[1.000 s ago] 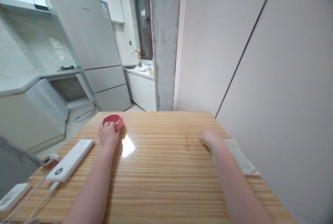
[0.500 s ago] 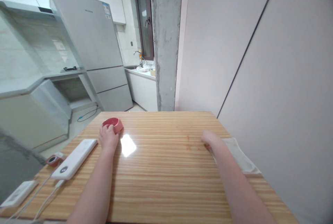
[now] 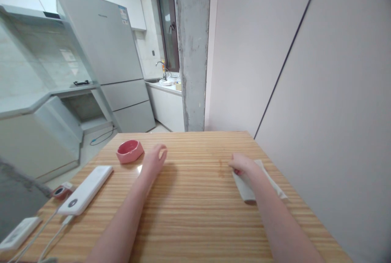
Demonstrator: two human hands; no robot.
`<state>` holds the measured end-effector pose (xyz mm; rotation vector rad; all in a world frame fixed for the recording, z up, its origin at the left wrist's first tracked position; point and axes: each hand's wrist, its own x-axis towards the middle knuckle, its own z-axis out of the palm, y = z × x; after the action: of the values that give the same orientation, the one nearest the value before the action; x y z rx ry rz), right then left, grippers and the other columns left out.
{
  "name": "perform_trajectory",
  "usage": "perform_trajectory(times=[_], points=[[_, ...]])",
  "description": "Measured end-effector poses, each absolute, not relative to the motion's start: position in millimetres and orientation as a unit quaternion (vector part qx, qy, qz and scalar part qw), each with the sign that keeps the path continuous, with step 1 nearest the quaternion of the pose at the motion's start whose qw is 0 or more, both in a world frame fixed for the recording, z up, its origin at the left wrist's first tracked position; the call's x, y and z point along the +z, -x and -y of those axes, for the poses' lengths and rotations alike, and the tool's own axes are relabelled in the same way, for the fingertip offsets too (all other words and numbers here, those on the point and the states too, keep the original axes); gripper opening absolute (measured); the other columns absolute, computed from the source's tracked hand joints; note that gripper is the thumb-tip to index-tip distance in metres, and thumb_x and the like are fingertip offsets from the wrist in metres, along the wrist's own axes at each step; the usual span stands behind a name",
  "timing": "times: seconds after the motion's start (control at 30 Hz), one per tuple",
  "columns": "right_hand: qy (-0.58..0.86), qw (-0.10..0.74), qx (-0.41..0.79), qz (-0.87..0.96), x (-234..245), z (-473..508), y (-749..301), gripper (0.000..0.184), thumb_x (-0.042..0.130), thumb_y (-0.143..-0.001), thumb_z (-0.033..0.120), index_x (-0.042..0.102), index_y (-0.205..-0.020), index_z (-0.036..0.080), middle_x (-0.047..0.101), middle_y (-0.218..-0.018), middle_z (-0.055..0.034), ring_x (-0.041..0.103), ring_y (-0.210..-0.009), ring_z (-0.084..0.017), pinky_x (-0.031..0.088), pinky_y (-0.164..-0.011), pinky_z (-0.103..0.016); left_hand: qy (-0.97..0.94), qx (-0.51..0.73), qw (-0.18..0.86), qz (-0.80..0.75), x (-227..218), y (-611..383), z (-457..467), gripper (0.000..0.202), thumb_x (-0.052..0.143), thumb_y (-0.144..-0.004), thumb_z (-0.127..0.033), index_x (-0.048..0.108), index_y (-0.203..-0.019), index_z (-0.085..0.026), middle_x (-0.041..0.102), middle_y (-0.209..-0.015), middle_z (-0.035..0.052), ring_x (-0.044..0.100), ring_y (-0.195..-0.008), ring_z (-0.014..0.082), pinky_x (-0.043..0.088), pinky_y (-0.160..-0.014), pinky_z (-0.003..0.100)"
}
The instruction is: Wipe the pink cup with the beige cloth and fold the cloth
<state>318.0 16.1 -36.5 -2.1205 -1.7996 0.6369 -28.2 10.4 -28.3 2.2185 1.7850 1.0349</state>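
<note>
My left hand (image 3: 155,159) is raised a little over the wooden table (image 3: 189,214), holding nothing, with its fingers loosely curled and apart. Left of it, not touched, sits a pink, many-sided shallow dish (image 3: 129,152). On the right side of the table, my right hand (image 3: 244,165) has its fingers curled closed over a pale cloth (image 3: 243,187), gripping it. Part of the cloth lies hidden beneath that hand and forearm. A small reddish spot shows under the right fingertips; I cannot tell what it is.
A white power bank (image 3: 86,189) with cables lies at the table's left side. Near it are a reddish roll-like object (image 3: 62,192) and a white power strip (image 3: 20,233). A wall (image 3: 342,124) borders the right side. Beyond the table stand a pillar (image 3: 195,51) and a fridge (image 3: 100,43).
My left hand has let go of the pink dish and moved right. My right hand has shifted slightly left, and the cloth has slid left with it.
</note>
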Motion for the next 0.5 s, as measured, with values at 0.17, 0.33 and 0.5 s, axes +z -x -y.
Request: perform_trajectory(times=[0.17, 0.33, 0.5], points=[[0.610, 0.362, 0.471, 0.525, -51, -9, -234, 0.013, 0.061, -0.071, 0.026, 0.050, -0.077, 0.021, 0.054, -0.050, 0.0063, 0.059, -0.048, -0.012, 0.050, -0.052, -0.024, -0.709, 0.267, 0.401, -0.515, -41, -54, 17, 0.071, 0.041, -0.087, -0.044, 0.015, -0.146, -0.016, 0.068, -0.092, 0.0065, 0.063, -0.074, 0.0169, 0.049, -0.073, 0.032], [0.388, 0.522, 0.603, 0.463, -63, -3, -195, 0.037, 0.062, -0.068, 0.049, 0.045, -0.091, 0.024, 0.057, -0.064, 0.0059, 0.064, -0.066, -0.015, 0.053, -0.066, -0.030, -0.702, 0.247, 0.335, -0.578, -34, -42, 26, 0.085, 0.048, -0.072, -0.011, 0.013, -0.148, -0.014, 0.045, -0.141, 0.0157, 0.047, -0.126, 0.0218, 0.035, -0.104, 0.033], [0.457, 0.566, 0.477, 0.493, -76, -22, -222, 0.033, 0.056, -0.070, 0.045, 0.046, -0.093, 0.023, 0.054, -0.061, 0.0062, 0.059, -0.061, -0.014, 0.048, -0.058, -0.027, -0.686, 0.196, 0.150, -0.684, -19, 57, 27, 0.083, 0.045, -0.070, -0.009, 0.017, -0.148, -0.017, 0.049, -0.138, 0.0140, 0.053, -0.119, 0.0251, 0.041, -0.097, 0.035]])
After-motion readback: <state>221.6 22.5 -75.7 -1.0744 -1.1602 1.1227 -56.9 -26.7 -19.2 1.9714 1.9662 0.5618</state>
